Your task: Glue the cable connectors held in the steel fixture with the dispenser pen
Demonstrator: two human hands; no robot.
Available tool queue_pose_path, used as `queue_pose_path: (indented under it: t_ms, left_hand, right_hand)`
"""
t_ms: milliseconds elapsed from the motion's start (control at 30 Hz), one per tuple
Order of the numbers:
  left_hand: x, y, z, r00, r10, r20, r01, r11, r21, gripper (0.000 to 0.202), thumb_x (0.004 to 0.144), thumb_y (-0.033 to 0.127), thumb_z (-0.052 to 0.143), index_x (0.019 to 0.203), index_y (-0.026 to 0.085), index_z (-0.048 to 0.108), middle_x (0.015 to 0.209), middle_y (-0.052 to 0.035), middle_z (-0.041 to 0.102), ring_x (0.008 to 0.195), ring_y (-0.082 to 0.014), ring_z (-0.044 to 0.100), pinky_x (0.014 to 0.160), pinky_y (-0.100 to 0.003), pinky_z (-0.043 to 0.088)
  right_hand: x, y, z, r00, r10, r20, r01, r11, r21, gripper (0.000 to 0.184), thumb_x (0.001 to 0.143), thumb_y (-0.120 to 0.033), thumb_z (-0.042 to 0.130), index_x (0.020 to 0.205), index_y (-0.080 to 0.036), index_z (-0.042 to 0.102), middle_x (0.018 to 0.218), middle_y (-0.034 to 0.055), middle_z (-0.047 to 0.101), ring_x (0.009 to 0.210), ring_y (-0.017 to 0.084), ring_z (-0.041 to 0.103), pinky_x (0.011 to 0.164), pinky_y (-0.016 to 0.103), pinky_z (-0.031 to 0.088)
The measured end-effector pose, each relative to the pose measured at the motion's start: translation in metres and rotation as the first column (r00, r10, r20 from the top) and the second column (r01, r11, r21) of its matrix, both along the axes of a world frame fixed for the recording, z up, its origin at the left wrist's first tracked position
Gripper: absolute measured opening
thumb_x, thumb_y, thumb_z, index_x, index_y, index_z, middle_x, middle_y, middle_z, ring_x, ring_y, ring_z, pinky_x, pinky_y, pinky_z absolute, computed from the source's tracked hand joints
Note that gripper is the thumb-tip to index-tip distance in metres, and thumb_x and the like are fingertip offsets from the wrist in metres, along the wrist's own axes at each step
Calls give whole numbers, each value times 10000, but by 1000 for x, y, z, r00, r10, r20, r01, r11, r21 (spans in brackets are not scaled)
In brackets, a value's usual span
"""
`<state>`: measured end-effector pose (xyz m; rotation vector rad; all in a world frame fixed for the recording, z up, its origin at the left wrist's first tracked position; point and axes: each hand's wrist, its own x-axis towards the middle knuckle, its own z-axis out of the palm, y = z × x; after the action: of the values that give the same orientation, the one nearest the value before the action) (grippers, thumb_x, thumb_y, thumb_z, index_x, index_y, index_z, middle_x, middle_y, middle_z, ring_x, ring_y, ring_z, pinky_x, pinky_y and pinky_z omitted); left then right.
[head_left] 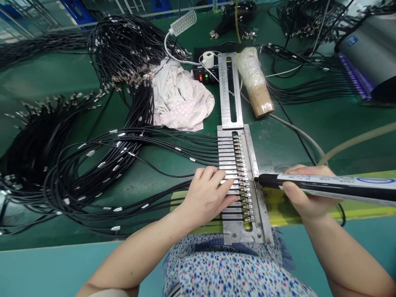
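A metal comb fixture point(236, 235) lies on the green table in front of me, with several black cables point(185, 150) laid in its slots and copper tips lined up in its middle slot. My left hand point(210, 194) rests flat on the fixture, fingers stretched over the cables. My right hand point(306, 194) is closed round a long black and white pen-like tool point(328, 185), whose tip touches the fixture's right edge beside the cable tips.
Big bundles of black cables point(62, 165) fill the left of the table. A crumpled cloth point(179, 99), a small LED lamp point(184, 22), a black control box point(206, 76), a second metal fixture point(229, 88) and a wrapped roll point(255, 82) lie behind. A grey machine point(371, 53) stands far right.
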<state>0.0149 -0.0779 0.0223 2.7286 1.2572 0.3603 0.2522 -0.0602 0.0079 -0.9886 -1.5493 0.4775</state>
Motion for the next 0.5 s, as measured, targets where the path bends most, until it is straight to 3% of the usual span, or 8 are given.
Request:
queue_pose_path:
  t_ms: [100, 233, 500]
  left_hand:
    - [-1, 0, 0, 999, -38, 26, 37, 999, 26, 293, 912, 417, 445, 1020, 193, 600, 982, -78, 582, 911, -235, 443, 732, -361, 309]
    - [0, -1, -1, 998, -54, 45, 52, 998, 36, 298, 909, 424, 452, 931, 179, 621, 912, -71, 591, 873, -226, 452, 707, -352, 298]
    - [1, 0, -2, 997, -47, 62, 46, 999, 22, 302, 904, 417, 469, 938, 158, 620, 901, -74, 603, 867, -225, 452, 701, -356, 296]
  right_hand:
    - [-1, 0, 2, 998, 56, 34, -59, 992, 111, 194, 651, -129, 677, 785, -229, 578, 597, -21, 559, 498, 159, 569, 431, 314, 483]
    - [-3, -1, 2, 996, 50, 72, -58, 992, 112, 250, 659, -142, 682, 854, -247, 568, 635, -21, 576, 530, 165, 583, 456, 317, 498]
    - [-1, -2, -5, 992, 37, 117, -50, 993, 105, 272, 666, -148, 691, 882, -261, 571, 671, -16, 584, 549, 176, 587, 482, 342, 507]
